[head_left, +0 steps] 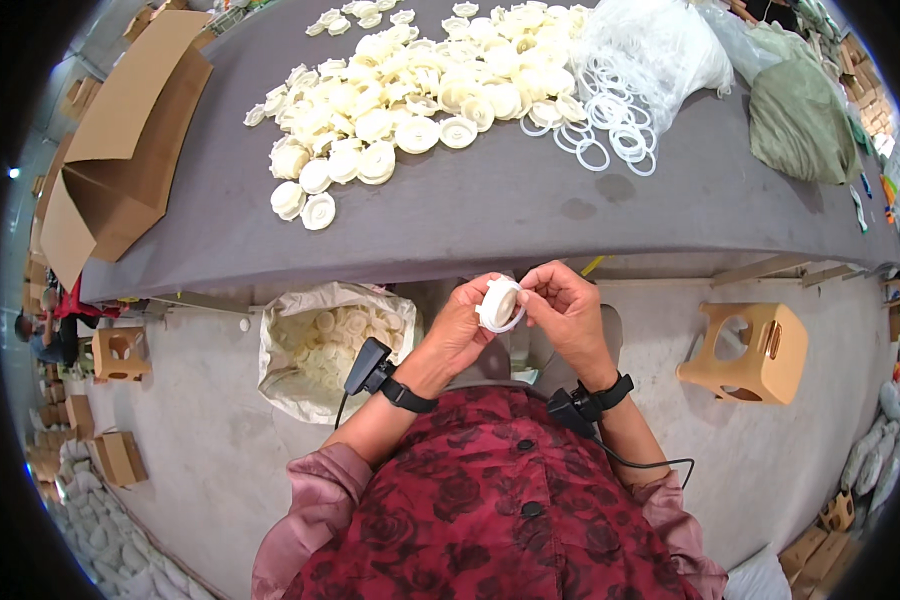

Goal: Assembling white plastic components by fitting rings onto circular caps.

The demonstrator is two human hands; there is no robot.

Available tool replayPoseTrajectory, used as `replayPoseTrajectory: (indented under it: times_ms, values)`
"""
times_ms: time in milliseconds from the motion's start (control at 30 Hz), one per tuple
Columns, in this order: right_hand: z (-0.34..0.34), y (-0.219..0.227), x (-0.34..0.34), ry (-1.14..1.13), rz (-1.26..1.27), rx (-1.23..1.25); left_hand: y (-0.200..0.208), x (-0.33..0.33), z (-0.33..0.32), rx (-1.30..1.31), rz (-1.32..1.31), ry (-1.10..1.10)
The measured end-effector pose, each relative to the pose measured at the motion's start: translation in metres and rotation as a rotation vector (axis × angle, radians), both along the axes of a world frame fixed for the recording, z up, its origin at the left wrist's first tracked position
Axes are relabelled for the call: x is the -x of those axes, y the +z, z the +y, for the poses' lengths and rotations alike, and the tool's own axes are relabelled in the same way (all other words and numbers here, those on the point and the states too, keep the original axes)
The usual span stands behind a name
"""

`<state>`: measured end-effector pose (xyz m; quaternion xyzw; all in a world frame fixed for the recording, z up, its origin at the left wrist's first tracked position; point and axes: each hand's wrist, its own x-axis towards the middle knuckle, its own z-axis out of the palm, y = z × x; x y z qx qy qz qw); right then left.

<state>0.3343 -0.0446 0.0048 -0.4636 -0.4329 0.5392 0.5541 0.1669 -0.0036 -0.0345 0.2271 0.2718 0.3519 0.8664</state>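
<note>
In front of my body, just off the table's near edge, my left hand [462, 322] grips a round cream plastic cap [497, 302] by its side. My right hand [568, 308] is closed at the cap's right edge, thumb and fingertips pinching a clear sealing ring [513, 326] that lies partly along the rim. How far the ring is seated I cannot tell. A large heap of similar caps [375, 125] covers the far middle of the table, with loose clear rings [592, 154] to its right.
The table [450, 210] has a grey cover. An open cardboard box [135, 150] stands at its left; a clear plastic bag [660, 50] and a green cloth bag [800, 115] are at right. Below are a white sack [285, 375] holding caps and a tan stool [760, 350].
</note>
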Motion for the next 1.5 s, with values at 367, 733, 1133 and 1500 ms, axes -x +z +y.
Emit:
replayPoseTrajectory:
  times_ms: [367,733,1133,1500]
  values:
    - [-0.001,-0.009,0.003,-0.063,-0.197,-0.058,-0.005,0.0,-0.006,-0.089,0.179,0.089]
    - [-0.001,-0.006,0.0,-0.174,-0.503,-0.164,0.023,0.019,-0.009,-0.07,-0.075,-0.018]
    - [0.004,-0.018,-0.002,-0.147,-0.026,0.092,-0.015,0.026,-0.008,-0.165,0.137,0.036]
    - [0.0,-0.013,-0.006,-0.006,0.141,0.17,-0.006,0.013,-0.009,-0.022,-0.002,0.126]
